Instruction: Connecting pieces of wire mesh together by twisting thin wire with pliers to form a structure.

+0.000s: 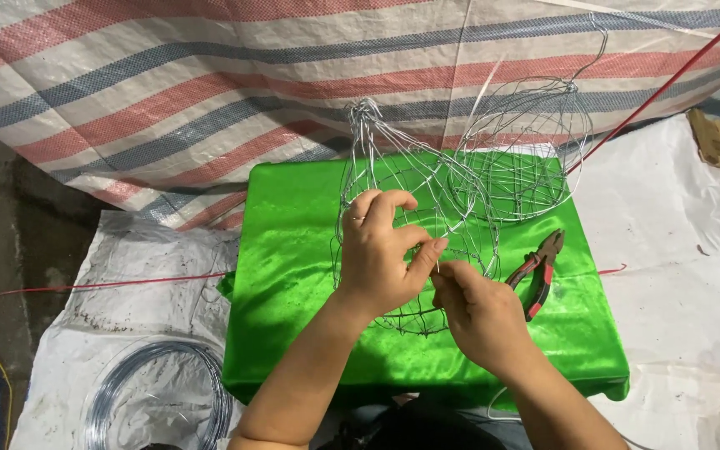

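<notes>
Two hands [427, 283] grip one of two wire frames [414, 225].

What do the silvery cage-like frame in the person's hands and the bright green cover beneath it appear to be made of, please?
The silvery cage-like frame looks like thin bare metal wire, probably steel: grey, glinting strands twisted together at the top. The bright green cover looks like satin-type fabric, likely synthetic: glossy highlights and soft folds at the edges. Left hand and right hand both pinch the wire.

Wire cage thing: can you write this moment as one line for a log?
left hand: gripping wire frame | right hand: pinching its wire | pliers: lying on green cloth | second frame: behind
</notes>
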